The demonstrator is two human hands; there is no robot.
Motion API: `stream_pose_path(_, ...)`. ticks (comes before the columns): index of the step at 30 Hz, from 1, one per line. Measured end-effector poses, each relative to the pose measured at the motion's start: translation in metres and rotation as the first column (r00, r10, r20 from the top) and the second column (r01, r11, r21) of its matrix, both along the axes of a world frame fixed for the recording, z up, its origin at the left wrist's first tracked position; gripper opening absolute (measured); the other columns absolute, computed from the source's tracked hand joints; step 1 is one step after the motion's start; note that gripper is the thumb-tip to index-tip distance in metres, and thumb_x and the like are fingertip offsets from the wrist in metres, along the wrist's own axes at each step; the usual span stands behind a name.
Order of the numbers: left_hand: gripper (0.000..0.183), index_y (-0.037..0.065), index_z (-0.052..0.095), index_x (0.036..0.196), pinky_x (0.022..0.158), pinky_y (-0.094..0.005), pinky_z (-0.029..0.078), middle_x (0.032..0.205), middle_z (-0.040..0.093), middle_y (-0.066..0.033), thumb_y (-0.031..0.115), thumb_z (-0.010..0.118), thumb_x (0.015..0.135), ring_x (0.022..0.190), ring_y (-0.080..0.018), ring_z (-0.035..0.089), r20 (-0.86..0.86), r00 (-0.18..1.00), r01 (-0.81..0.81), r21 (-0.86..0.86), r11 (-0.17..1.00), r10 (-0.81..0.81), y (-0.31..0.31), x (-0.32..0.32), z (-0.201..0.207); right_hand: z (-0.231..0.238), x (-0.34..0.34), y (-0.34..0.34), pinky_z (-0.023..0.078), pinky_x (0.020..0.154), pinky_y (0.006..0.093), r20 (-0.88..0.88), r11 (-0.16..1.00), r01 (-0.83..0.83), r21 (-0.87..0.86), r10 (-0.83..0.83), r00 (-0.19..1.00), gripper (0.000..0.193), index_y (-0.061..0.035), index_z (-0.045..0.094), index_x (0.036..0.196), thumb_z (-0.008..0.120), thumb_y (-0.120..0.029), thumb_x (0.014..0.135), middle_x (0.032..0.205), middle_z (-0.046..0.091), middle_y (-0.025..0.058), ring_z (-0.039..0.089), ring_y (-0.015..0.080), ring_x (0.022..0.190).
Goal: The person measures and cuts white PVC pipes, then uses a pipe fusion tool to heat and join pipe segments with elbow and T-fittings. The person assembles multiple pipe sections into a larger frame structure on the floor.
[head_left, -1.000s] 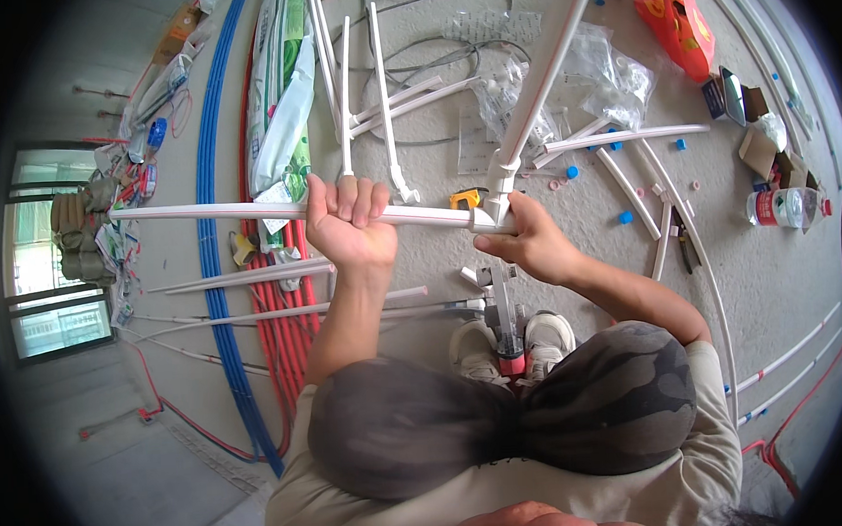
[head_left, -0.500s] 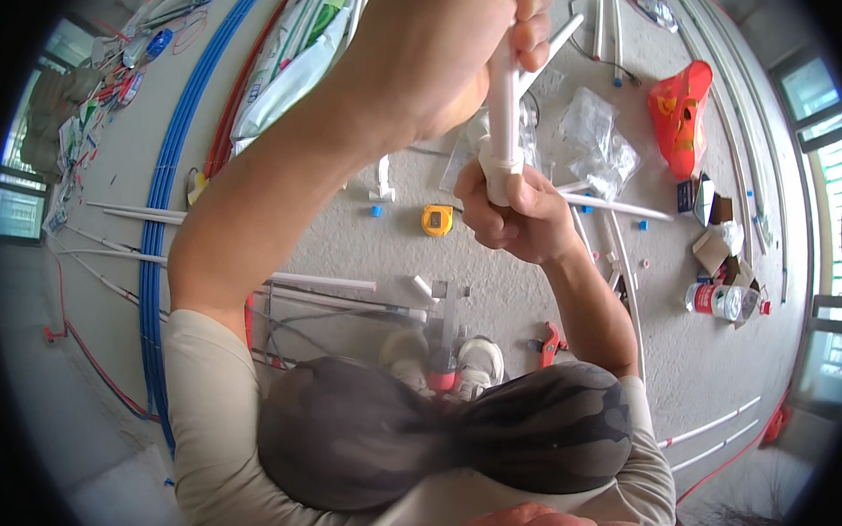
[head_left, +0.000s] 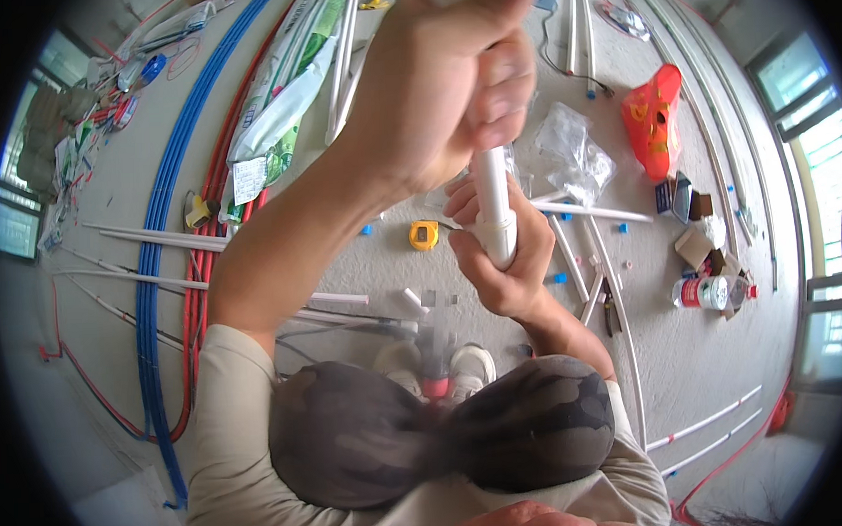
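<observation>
A white plastic pipe [head_left: 494,188] runs between my two hands in front of me. My left hand [head_left: 448,95], raised high, is wrapped round its upper part. Lower down, my right hand [head_left: 525,276] grips a white pipe fitting [head_left: 500,243], in which the pipe's lower end sits. The fingers of the right hand show partly behind the pipe. Beneath the hands, a yellow tape measure [head_left: 424,235] lies on the floor. Between my shoes stands a grey tool with a red lower part [head_left: 436,388], partly blurred.
Blue pipes [head_left: 164,193] and red pipes [head_left: 217,214] run along the left, beside a plastic-wrapped bundle [head_left: 281,119]. To the right lie a clear plastic bag [head_left: 570,156], a red bag [head_left: 654,125], a bottle [head_left: 700,293] and opened boxes [head_left: 694,249]. White pipes [head_left: 617,293] cross the floor.
The fitting and my right hand have come lower and closer to my body. My left hand has also shifted down a little, still on the pipe. The red cutter is now mostly hidden behind my knee.
</observation>
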State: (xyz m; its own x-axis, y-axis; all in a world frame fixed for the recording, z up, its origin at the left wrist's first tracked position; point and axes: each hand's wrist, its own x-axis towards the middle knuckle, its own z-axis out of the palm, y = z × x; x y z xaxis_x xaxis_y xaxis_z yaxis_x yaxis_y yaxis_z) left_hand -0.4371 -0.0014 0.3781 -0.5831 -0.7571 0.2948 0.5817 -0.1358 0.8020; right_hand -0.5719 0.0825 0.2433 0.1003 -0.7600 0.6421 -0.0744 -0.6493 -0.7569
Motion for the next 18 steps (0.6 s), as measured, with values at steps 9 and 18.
stream_pose_path(9, 0.039, 0.018, 0.036, 0.088, 0.036, -0.0232, 0.027, 0.066, 0.038, 0.0026, 0.044, 0.046, 0.114, 0.049, -0.0074, 0.031, -0.005, 0.995, -0.104, -0.135, 0.985, 0.104, 0.050, 0.004, -0.019, -0.008, 0.002, 0.031, 0.045, 0.107, 0.0576, -0.080, 0.981, 0.106, -0.164, -0.120, 0.989, 0.033, -0.0025, 0.060, 0.095, 0.064, 0.004, 0.063, 0.096, 0.066, 0.0135, 0.066, 0.0361, 0.096)
stream_pose_path(18, 0.035, 0.019, 0.036, 0.091, 0.036, -0.0230, 0.028, 0.067, 0.038, 0.0025, 0.042, 0.048, 0.114, 0.049, -0.0074, 0.030, -0.043, 0.995, -0.094, -0.147, 0.985, 0.089, 0.057, 0.011, -0.030, -0.010, 0.003, 0.034, 0.046, 0.105, 0.0580, -0.099, 0.977, 0.105, -0.188, -0.125, 0.987, 0.036, -0.0033, 0.060, 0.095, 0.066, 0.005, 0.060, 0.095, 0.066, 0.0125, 0.066, 0.0353, 0.096)
